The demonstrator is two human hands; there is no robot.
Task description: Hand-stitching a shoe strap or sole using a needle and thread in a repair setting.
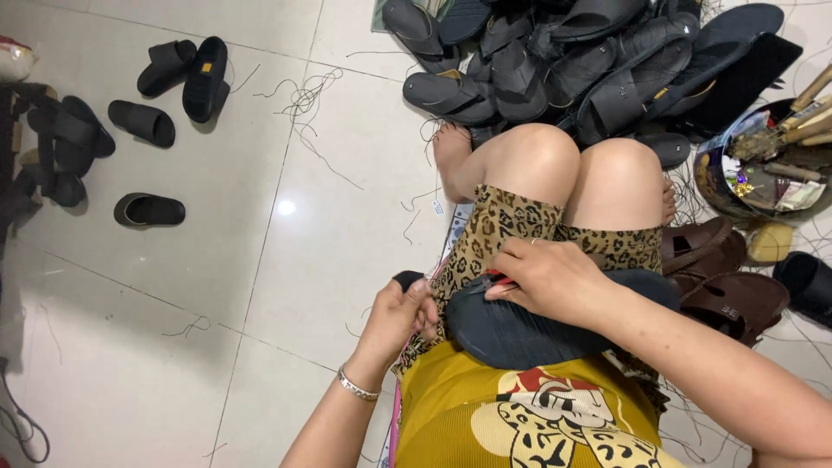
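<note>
She sits on the tiled floor (260,260) with a dark slipper (520,325) across her lap, the left hand (400,314) closed around its toe end while the right hand (548,279) pinches a small red-handled tool (499,279) against the upper edge. It looks like mid-stitching or trimming; the next pull seems to need the slipper held firmly against her thigh.

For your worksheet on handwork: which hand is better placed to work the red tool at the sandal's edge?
Probably the right hand: its fingers already pinch the red tool against the dark sandal. The left hand grips the sandal's end.
</note>
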